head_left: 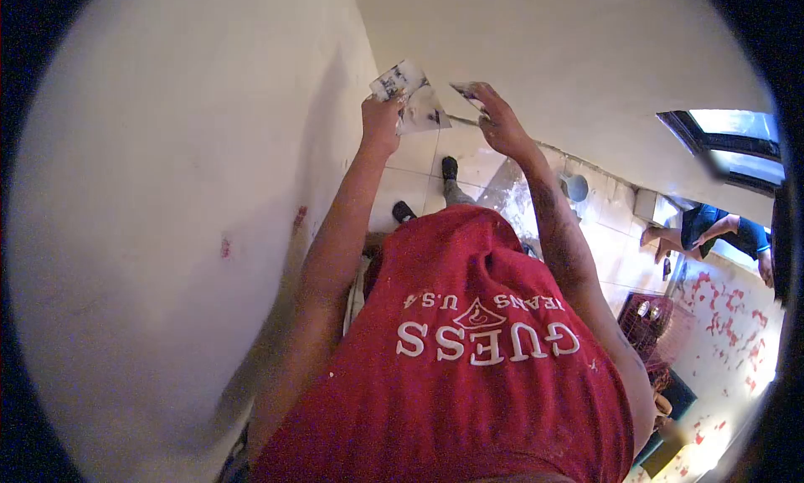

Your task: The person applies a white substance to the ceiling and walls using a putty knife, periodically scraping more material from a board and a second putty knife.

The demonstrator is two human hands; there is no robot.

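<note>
My left hand (383, 121) is closed around a wide putty knife (425, 113), whose flat blade is smeared with white filler and dark marks. It is raised in front of me, near the corner where the two walls meet. To its right, my right hand (500, 125) grips a smaller putty knife (466, 89), its blade tip pointing left toward the wide one. A short gap separates the two blades. My fingers hide most of both handles.
A pale wall (167, 190) with small red patches runs close along my left. Below is a tiled floor (410, 156) with white smears and a grey bucket (574, 187). At right are a window (737, 131), a seated person (712, 228) and a dark red crate (649, 316).
</note>
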